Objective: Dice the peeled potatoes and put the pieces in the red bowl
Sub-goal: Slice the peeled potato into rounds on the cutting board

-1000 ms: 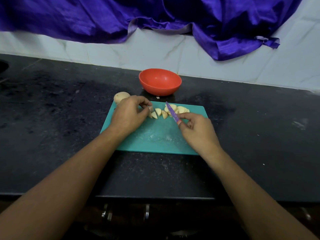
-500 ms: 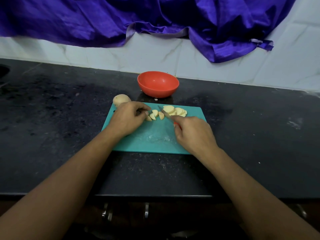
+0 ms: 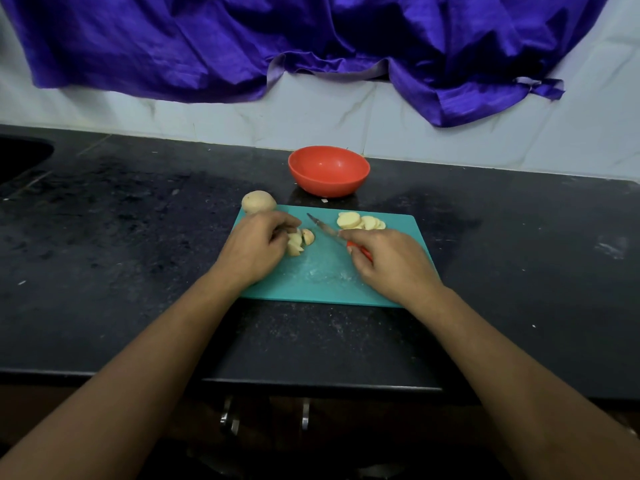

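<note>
Once beside slices (image 3: 360, 221), pieces (image 3: 298, 242) now apart.

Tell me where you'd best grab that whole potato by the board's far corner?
Probably take the whole potato across its rounded middle, from above, with the left hand, nearest it once it drops the cut pieces; the right hand holds the knife. It is a smooth oval lying sideways.

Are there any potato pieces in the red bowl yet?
No, the red bowl shows only bare red inside, and the potato pieces all lie on the teal cutting board.
</note>
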